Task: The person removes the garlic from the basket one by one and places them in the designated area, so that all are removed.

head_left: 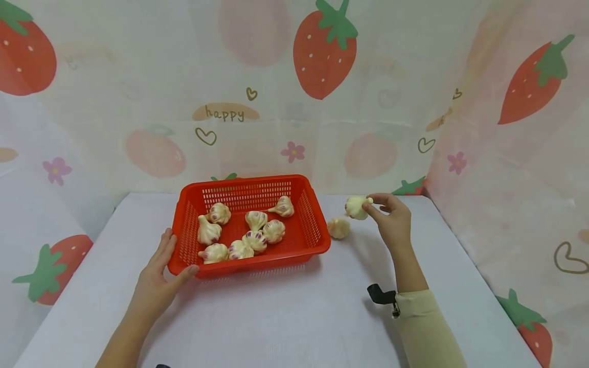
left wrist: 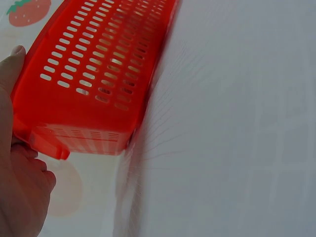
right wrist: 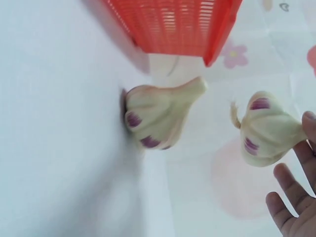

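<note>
Red basket, purple-streaked cream garlic, strawberry-print backdrop

Head view: diffuse illumination; soft shadows fall on the counter at lower right, beside the sleeve. Left wrist view: dim, grey cast. Right wrist view: brighter; diffuse shadow at lower left; basket slightly blurred at top.
</note>
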Demonstrator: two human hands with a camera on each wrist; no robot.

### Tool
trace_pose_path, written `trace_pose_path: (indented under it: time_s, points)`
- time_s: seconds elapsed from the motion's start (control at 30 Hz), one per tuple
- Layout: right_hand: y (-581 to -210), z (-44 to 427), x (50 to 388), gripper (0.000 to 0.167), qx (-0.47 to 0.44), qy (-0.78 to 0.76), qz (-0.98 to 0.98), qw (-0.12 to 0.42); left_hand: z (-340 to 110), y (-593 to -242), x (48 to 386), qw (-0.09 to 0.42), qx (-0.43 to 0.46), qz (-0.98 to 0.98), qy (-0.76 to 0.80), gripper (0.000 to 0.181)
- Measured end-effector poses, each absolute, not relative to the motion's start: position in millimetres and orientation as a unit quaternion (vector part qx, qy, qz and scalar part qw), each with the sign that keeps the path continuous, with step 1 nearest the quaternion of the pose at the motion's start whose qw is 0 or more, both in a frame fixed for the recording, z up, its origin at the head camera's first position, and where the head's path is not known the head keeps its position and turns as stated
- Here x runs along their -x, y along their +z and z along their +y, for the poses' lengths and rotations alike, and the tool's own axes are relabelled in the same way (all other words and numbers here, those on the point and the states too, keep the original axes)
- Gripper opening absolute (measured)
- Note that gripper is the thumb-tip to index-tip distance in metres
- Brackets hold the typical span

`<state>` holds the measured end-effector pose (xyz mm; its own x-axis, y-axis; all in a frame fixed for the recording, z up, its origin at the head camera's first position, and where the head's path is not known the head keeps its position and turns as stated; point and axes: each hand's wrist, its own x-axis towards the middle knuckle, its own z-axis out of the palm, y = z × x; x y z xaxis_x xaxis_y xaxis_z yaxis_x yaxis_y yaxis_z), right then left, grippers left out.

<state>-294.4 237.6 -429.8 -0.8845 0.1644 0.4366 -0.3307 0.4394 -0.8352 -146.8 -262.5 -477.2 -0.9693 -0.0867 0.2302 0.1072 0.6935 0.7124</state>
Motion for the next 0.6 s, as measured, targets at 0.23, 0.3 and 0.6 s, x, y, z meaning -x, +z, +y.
trace_pose_path:
  time_s: [0.23,0.3,0.6]
  points:
    - [-448.2,250.4,302.0,0.035,0.011,0.532,-0.817,0.22,-262.5,-476.3,146.7,0.12,0.006,-0.914,-0.386,0.096]
    - [-453.5,253.1,303.9,0.037,0.027,0.53,-0.82,0.212,-262.5,-476.7,146.4,0.116,0.003,-0.916,-0.384,0.097]
    - [-472.9,261.4,311.3,0.034,0.058,0.512,-0.835,0.193,-262.7,-476.2,148.2,0.113,0.001,-0.916,-0.385,0.097]
